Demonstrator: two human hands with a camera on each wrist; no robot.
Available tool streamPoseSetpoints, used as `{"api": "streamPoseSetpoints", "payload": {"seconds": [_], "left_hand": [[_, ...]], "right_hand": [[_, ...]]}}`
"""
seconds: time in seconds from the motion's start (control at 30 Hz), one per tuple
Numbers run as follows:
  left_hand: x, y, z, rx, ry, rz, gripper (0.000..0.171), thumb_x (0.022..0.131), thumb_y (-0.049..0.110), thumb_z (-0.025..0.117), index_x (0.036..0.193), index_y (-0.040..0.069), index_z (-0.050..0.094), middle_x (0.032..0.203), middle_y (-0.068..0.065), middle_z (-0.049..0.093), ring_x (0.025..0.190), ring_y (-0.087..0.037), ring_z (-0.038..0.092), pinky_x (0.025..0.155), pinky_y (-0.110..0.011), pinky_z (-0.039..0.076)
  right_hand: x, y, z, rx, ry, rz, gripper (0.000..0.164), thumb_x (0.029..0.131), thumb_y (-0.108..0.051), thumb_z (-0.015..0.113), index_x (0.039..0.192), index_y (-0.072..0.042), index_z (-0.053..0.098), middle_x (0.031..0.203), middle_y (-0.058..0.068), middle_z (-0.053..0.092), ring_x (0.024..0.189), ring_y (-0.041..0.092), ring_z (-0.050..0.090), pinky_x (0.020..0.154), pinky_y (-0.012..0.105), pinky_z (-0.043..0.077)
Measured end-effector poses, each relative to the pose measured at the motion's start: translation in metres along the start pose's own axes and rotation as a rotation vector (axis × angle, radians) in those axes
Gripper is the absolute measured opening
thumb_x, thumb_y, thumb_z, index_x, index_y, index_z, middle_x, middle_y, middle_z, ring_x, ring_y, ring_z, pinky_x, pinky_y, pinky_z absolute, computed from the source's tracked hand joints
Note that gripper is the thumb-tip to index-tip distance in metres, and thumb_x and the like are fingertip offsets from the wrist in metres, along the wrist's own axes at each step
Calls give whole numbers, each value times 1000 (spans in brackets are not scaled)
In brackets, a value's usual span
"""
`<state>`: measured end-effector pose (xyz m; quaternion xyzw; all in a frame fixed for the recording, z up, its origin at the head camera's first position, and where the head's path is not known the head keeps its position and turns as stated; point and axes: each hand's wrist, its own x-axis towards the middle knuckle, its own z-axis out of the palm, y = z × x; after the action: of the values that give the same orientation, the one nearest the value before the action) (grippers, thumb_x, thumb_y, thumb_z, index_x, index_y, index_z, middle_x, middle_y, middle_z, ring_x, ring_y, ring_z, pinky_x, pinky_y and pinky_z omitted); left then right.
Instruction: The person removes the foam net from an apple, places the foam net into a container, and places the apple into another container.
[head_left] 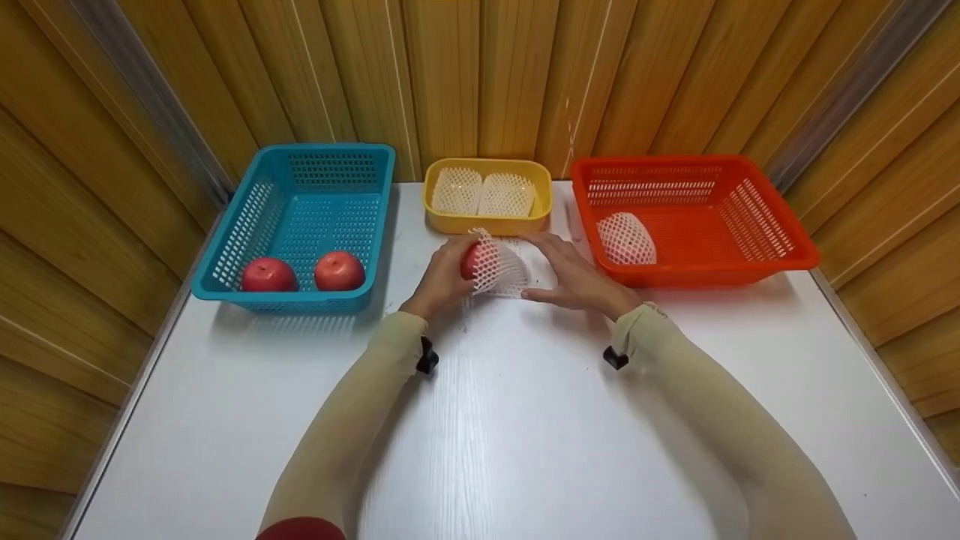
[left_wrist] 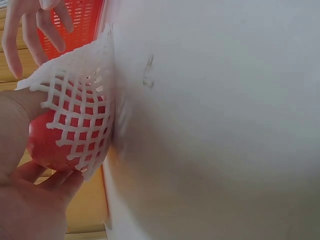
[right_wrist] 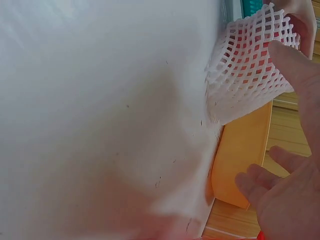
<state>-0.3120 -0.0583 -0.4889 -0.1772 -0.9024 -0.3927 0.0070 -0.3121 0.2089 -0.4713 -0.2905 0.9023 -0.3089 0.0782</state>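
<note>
A red apple (head_left: 469, 264) sits partly inside a white foam net sleeve (head_left: 501, 268), near the middle of the table. My left hand (head_left: 441, 276) grips the apple from its left side, its thumb under the net's rim in the left wrist view. The net's far end stands out past the apple, with an edge near the table. To the right of it my right hand (head_left: 574, 276) is spread, fingers apart and holding nothing. Its thumb is close to the net (right_wrist: 250, 65); whether they touch I cannot tell.
A blue basket (head_left: 379, 225) at the left holds two red apples (head_left: 339, 271). Behind the hands, a yellow box (head_left: 487, 225) contains foam nets (head_left: 506, 195). At the right, a red basket (head_left: 697, 274) holds a net-covered apple (head_left: 627, 240). Wooden panels (head_left: 517, 75) stand behind.
</note>
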Motion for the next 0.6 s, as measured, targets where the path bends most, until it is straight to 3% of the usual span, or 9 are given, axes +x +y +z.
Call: {"api": "streamPoseSetpoints", "payload": {"seconds": [0.2,0.6], "left_hand": [[0,-2,-3,21,12,-26,74,81,-9,78,148,0,49,150,-17,51,142,-32,44,121,-43,32],[-1,-5,1,-8,25,-44,75,79,-10,80,147,3,50,149,-14,52,140,-30,46,120,-44,33]], "right_hand": [[1,1,-1,15,5,19,102,85,-36,85,159,-50,17,167,-1,24,154,24,21,122,59,22],[4,-1,-1,27,-14,52,99,85,-40,84,159,-49,19,167,-5,23,154,25,21,121,60,23]]}}
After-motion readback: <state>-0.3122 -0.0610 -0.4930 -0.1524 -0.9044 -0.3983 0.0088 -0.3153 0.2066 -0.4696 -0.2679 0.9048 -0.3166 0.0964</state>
